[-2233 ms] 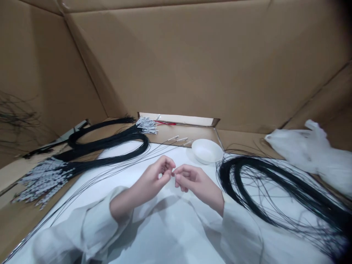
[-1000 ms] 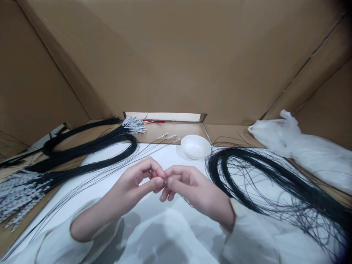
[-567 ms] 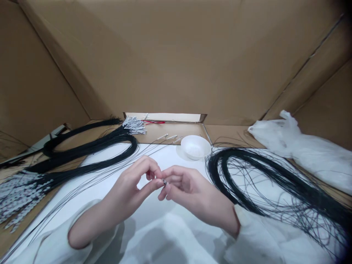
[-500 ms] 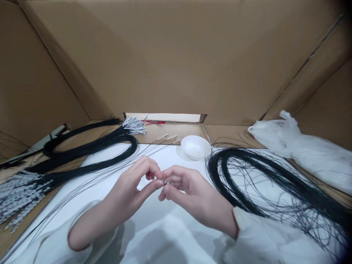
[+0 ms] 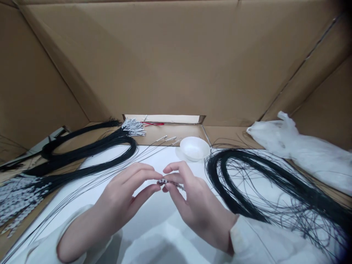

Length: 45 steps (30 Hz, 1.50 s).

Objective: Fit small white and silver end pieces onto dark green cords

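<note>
Beyond fingers (image 5: pixel 147 175) holding a speckled strip (image 5: pixel 162 181) — a white bowl (image 5: pixel 193 157); contents indistinct.

Two hands are seen, one left hand (image 5: pixel 118 196) and one right hand (image 5: pixel 199 201), with one beaded piece (image 5: pixel 162 181) held between the fingers. One white bowl (image 5: pixel 195 149), one plastic bag (image 5: pixel 308 154) and one red item (image 5: pixel 154 124) are counted. Three loose beaded tips (image 5: pixel 171 139) are seen near the bowl. White beaded tips are gathered in two clusters, a nearer cluster (image 5: pixel 22 198) and a farther cluster (image 5: pixel 133 127); the single tips in them cannot be counted.
</note>
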{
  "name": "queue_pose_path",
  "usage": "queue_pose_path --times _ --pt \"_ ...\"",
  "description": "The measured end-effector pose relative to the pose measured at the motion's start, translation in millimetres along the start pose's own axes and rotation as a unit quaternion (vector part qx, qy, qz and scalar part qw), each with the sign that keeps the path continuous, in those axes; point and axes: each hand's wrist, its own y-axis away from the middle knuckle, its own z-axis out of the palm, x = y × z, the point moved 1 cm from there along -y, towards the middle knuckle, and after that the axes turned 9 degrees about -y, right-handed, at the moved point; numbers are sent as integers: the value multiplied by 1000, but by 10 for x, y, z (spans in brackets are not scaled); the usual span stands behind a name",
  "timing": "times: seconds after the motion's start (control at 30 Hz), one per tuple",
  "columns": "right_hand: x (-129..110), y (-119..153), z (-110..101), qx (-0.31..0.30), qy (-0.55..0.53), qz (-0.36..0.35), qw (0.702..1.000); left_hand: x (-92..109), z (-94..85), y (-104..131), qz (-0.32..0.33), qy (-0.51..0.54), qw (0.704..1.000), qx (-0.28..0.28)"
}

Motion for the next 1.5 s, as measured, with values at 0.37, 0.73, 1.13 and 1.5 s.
queue_pose_path --times 0.37,0.73,1.13,1.5 --pt "58 10 67 0 89 -104 991 56 135 119 6 -67 994 85" --pt "0 8 32 32 105 -33 993 72 118 120 -21 -111 987 115" --pt "32 -36 -5 3 168 -39 985 50 168 85 -1 -94 995 35" --pt "-36 -72 4 -1 -66 45 997 130 97 51 -143 87 986 0"
